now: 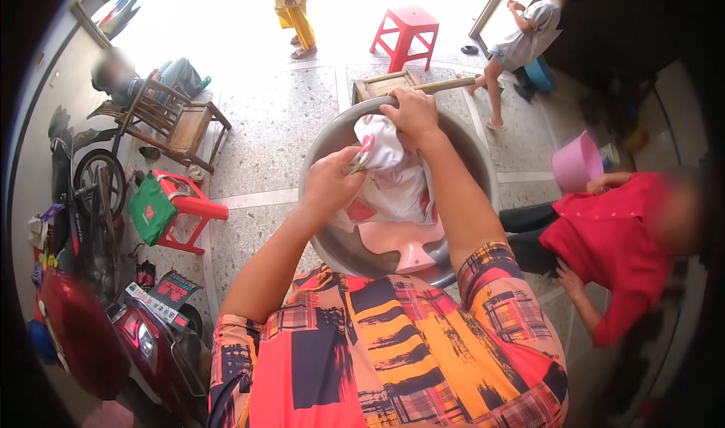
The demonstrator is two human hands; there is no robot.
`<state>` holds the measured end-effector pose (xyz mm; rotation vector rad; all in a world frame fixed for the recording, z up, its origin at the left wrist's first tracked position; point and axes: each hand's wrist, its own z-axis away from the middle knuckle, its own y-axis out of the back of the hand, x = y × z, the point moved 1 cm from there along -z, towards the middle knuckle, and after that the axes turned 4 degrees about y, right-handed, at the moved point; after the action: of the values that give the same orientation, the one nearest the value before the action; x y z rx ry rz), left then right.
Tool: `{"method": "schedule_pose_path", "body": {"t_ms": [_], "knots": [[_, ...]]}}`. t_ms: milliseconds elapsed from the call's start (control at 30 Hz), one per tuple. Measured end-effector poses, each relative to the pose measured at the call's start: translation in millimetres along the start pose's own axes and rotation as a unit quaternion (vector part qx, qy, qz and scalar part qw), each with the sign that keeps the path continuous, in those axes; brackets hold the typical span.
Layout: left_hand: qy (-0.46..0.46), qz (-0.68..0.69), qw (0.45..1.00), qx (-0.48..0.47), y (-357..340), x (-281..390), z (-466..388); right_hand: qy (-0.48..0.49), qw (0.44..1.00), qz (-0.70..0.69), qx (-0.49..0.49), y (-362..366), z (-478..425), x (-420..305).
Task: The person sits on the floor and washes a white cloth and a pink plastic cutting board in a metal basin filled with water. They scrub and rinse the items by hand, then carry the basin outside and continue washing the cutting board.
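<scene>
A wide grey basin [316, 241] stands before me. Inside it, a white cloth with red and pink prints [391, 182] is bunched over a pink plastic board [410, 249], which looks like a washboard. My left hand [334, 179] grips the cloth's left side, fingers curled into it. At the cloth's upper end, near the basin's far rim, my right hand [416, 114] is closed on the fabric; its palm side is hidden. The cloth covers much of the board, whose narrow near end points toward me.
A wooden stool [374, 88] touches or nearly touches the basin's far side, with a red plastic stool [410, 31] beyond. At left are another red stool [195, 218], a wooden chair [190, 128] and a motor scooter [147, 343]. A person in red [606, 247] sits close at right, near a pink bucket [578, 162].
</scene>
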<state>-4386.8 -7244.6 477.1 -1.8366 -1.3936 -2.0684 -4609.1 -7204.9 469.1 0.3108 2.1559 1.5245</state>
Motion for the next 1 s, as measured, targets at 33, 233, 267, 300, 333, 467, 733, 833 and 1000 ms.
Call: {"method": "schedule_pose_path", "body": {"t_ms": [33, 233, 267, 300, 333, 467, 733, 833, 1000], "knots": [[-0.023, -0.033, 0.999, 0.025, 6.5, 9.9, -0.7, -0.001, 1.0, -0.008, -0.01, -0.8, -3.4, 2.0], [-0.232, -0.298, 0.923, 0.076, 24.7, 40.1, 3.1, -0.004, 0.999, 0.013, -0.04, -2.1, -24.6, 11.1], [-0.278, -0.314, 0.905, 0.071, 11.2, 42.1, 9.0, -0.007, 0.999, 0.011, -0.049, 0.8, -25.4, 12.1], [-0.293, -0.309, 0.905, 0.007, -4.8, 34.0, 19.5, -0.008, 0.998, 0.008, -0.059, 2.9, -26.7, 10.5], [-0.283, -0.307, 0.905, -0.085, -22.1, 22.1, 30.4, -0.007, 0.999, 0.015, -0.048, 0.6, -26.7, 10.4], [-0.147, -0.188, 0.918, -0.315, -56.2, 0.5, 47.7, -0.012, 0.998, 0.013, -0.056, -14.1, -29.2, 15.7], [-0.239, -0.251, 0.937, -0.051, -74.5, 14.9, -8.5, 0.003, 0.998, 0.008, -0.056, -6.1, -25.0, 11.6], [-0.246, -0.298, 0.896, -0.221, -103.0, -1.3, 11.2, 0.021, 0.998, 0.02, -0.063, -8.6, -26.0, 7.7], [-0.228, -0.162, 0.927, -0.249, -99.4, -13.3, 27.7, 0.001, 0.998, 0.028, -0.053, -14.8, -21.8, 16.0]]}}
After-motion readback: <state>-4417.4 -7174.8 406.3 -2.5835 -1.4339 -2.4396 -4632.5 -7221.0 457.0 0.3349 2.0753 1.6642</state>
